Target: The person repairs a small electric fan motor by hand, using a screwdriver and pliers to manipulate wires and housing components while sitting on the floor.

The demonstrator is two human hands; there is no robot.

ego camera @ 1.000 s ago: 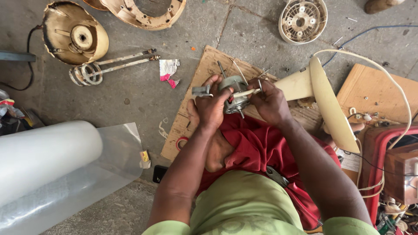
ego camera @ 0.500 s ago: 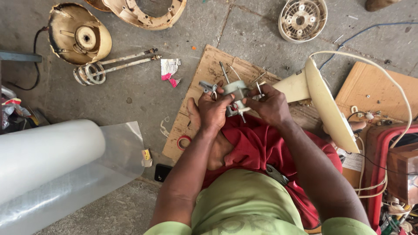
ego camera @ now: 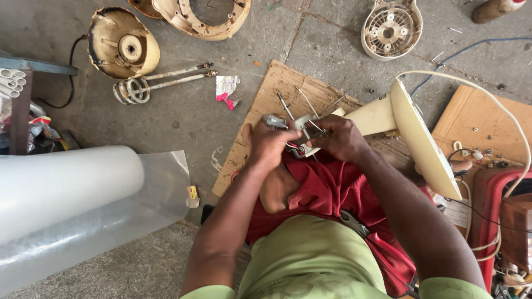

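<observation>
— Honestly, from the head view, what were the hands doing?

— Both were closed on a small motor assembly (ego camera: 299, 135), held above the lap just past a red cloth (ego camera: 327, 191). The left hand (ego camera: 269, 147) curled around its near-left side; the right hand (ego camera: 341, 138) pinched its right edge. Thin metal rods stuck out of it, away from the body.

— What could have gone wrong?

— My guess: the red wires beneath it, between the two hands, could snag or tear if the part twisted in that grip. A loose rod might also slip out and roll off the cardboard sheet (ego camera: 277, 94) lying just beyond the hands.

— How did the part itself look?

— Grey metal, compact, mostly covered by fingers, so I couldn't tell its full shape.

— Anything else close by?

— A cream fan housing (ego camera: 421, 138) sat just right of the right hand, and pliers (ego camera: 354, 222) rested on the lap, nearer the body.
</observation>
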